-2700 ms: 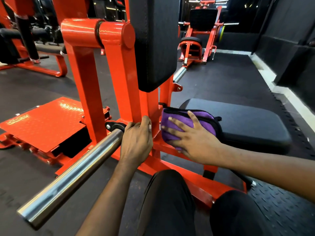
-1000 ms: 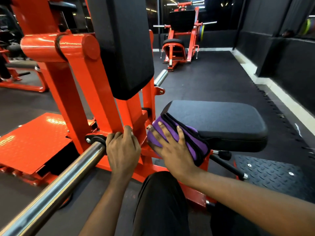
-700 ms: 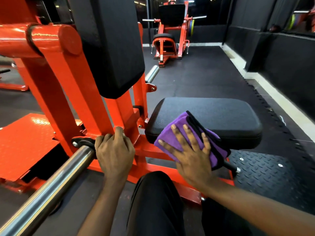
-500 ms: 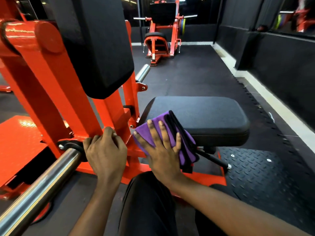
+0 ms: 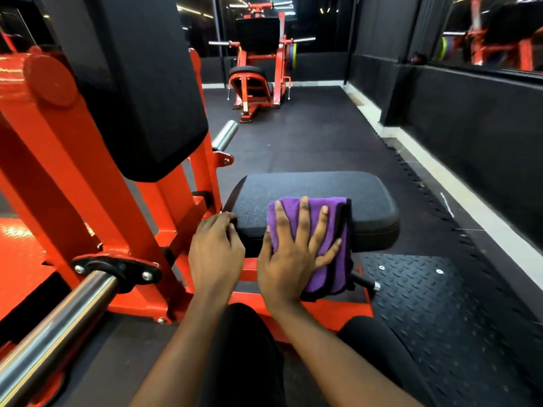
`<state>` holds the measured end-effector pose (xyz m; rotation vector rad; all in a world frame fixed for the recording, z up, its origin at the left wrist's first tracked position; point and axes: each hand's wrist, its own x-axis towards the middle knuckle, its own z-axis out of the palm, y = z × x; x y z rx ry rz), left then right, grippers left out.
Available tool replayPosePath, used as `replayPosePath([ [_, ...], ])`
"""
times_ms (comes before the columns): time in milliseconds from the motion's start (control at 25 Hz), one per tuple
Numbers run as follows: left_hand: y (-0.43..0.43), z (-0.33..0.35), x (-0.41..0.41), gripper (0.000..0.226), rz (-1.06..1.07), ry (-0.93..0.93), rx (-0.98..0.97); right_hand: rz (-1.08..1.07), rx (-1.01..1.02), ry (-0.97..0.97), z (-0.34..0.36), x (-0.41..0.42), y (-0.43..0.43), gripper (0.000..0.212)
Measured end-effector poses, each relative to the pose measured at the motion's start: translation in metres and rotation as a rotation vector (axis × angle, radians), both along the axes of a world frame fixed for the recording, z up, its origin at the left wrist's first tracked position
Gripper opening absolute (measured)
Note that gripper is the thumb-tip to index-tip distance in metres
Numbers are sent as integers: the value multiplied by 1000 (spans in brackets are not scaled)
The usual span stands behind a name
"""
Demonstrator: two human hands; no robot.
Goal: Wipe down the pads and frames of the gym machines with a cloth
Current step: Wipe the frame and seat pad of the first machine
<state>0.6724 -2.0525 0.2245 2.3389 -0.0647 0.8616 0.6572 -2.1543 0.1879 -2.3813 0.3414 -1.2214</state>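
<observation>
Wiping is under way on the low seat pad (image 5: pixel 338 189), and that is as much as you can count on. Your right hand (image 5: pixel 293 259) lies flat on the purple cloth (image 5: pixel 335 221). Its fingers (image 5: pixel 302 218) are spread wide and straight, pressing the folded cloth over the pad's near edge, so part of it sits on the top face and part hangs down the front. Your left hand (image 5: pixel 216 254) is just beside it at the pad's near left corner, fingers curled over the edge, probably as a brace.

By my judgement you are on the front lip of the seat. Nothing shows which surfaces are already clean, since neither vinyl nor paint carries a visible wet trail. What looks left is the rest of the seat's top, the tall black back pad (image 5: pixel 147 98) up to the left, the orange frame (image 5: pixel 73 177) with its uprights and base, and the chrome bar (image 5: pixel 58 321) running toward you. A second orange machine (image 5: pixel 258 74) stands well apart at the far end of the room and likely counts too.

The seat is finely textured black vinyl with a seam round its side, and it looks firm enough to take a pressed stroke. Beneath it is dark rubber floor (image 5: pixel 308 136), with a black tread plate (image 5: pixel 426 304) just right of the seat base. Dark walls close the room, and a mirror (image 5: pixel 484 33) runs along the right side.
</observation>
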Motion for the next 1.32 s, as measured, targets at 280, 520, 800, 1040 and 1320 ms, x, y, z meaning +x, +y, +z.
replayPosePath([
  [280, -38, 11, 2, 18, -34, -2, 60, -274, 402, -118, 20, 6, -119, 41],
  [520, -84, 33, 14, 19, -152, 30, 112, -206, 317, -9, 24, -7, -103, 45],
  [800, -89, 48, 55, 30, -218, 286, 234, 178, 897, 305, 76, 57, -229, 35],
  [1040, -95, 39, 63, 37, -149, 267, 403, 276, 788, 260, 51, 35, -215, 43],
  [1320, -97, 43, 59, 36, -133, 277, 413, 691, 670, 673, 84, 129, -273, 26],
])
